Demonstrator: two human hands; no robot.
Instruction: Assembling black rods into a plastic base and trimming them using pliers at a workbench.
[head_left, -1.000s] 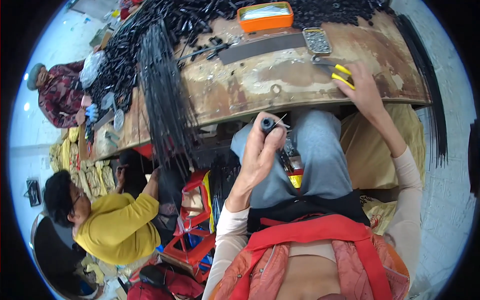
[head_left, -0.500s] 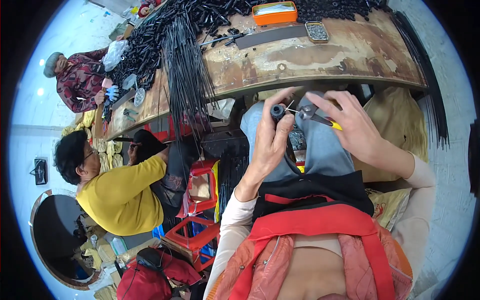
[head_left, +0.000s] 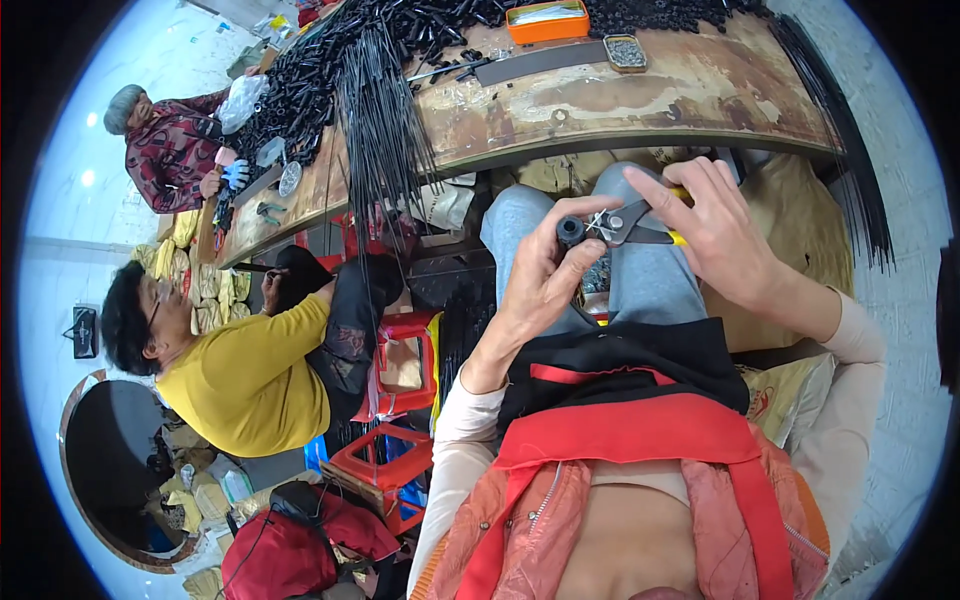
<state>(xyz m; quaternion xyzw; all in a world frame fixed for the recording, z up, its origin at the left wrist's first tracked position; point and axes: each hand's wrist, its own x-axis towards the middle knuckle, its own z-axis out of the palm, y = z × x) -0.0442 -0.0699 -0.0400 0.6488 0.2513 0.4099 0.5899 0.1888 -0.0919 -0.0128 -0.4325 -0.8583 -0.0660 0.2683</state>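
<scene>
My left hand (head_left: 535, 280) is closed around a black tubular plastic part (head_left: 571, 231), its round hollow end facing up. In my right hand (head_left: 728, 238) is a pair of pliers (head_left: 622, 224) with dark metal jaws and black-and-yellow handles, fingers spread along the grips. The jaws meet a thin, pale, wire-like piece (head_left: 597, 219) right beside the black part, close to my left fingertips. Whether the jaws are fully closed on it is too small to tell. Both hands are above my knees, in front of the table edge.
The worn wooden table (head_left: 690, 110) bears heaps of black plastic parts (head_left: 300, 100), a bundle of black rods (head_left: 375, 110), an orange box (head_left: 547, 20) and a tin of small metal pieces (head_left: 625, 53). Co-workers sit at left, one in a yellow top (head_left: 250, 365). Red stools (head_left: 385, 460) stand nearby.
The pliers have turned, and their jaws now reach the thin piece beside the black part. My left hand has shifted slightly right, and the view has moved a little.
</scene>
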